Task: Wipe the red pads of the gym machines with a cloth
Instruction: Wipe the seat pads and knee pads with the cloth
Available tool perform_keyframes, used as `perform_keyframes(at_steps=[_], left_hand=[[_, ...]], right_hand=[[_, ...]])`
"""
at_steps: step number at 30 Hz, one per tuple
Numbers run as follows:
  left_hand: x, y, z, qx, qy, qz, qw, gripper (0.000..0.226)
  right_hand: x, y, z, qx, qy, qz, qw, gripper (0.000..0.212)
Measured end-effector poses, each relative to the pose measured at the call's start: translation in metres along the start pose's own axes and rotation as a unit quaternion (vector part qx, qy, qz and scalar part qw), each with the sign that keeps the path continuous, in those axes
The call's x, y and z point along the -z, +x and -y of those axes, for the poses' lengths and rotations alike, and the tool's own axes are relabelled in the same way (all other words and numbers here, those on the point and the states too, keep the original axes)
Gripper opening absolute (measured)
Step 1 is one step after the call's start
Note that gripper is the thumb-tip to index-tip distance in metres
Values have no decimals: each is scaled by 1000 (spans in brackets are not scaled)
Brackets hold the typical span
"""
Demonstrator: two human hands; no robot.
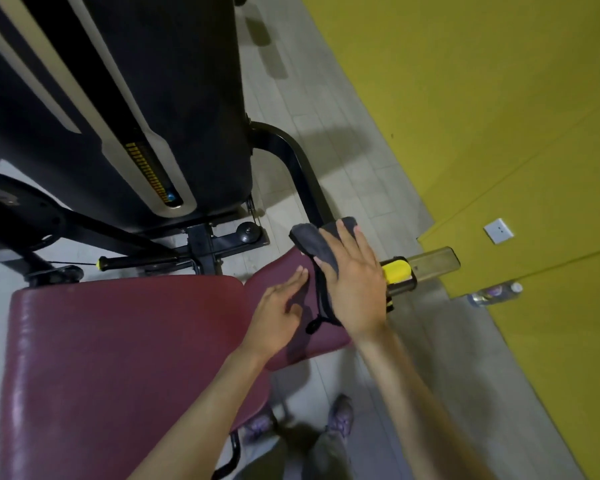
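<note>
Cloth [317, 244] on small pad [291, 327], right of large pad [118, 358].

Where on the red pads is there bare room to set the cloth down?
The large red pad lies bare left of the left hand. The smaller red pad is crowded: the right hand presses the grey cloth there.

Both arms extended, left hand [279, 306] and right hand [354, 282] flat, fingers [346, 237] straight.

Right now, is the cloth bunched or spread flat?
Mostly spread: the cloth lies flattened under the straight-fingered right hand on the red pad.
</note>
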State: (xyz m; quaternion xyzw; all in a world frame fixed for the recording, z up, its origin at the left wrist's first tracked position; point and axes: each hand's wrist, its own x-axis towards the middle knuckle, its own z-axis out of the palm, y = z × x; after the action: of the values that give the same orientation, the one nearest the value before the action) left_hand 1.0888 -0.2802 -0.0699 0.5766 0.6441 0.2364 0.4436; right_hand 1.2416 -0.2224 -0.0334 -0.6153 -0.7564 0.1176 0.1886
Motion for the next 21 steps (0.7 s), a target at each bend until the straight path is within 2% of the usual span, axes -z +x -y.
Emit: perform_keyframes(at_steps=[4, 8, 11, 14, 16, 21], left_hand=[[1, 0, -3, 11, -9, -4, 1000, 73], [2, -1, -5, -3, -21, -3, 1000, 74], [-3, -1, -2, -7, -36, -11, 999, 74], [-10, -3, 1, -5, -46, -19, 999, 76], [-13, -4, 2, 4, -51, -23, 998, 76], [-8, -5, -1, 18, -54, -23, 998, 75]], right_hand=[[-20, -67, 1, -63, 63, -137, 987, 63], [-62, -114, 16, -140, 187, -239, 943, 71], [-89, -126, 25, -196, 255, -276, 906, 68], [-102, -137, 31, -216, 303, -270, 888, 66], [-103, -140, 26, -209, 296, -251, 897, 72], [-78, -127, -2, -102, 195, -216, 951, 81]])
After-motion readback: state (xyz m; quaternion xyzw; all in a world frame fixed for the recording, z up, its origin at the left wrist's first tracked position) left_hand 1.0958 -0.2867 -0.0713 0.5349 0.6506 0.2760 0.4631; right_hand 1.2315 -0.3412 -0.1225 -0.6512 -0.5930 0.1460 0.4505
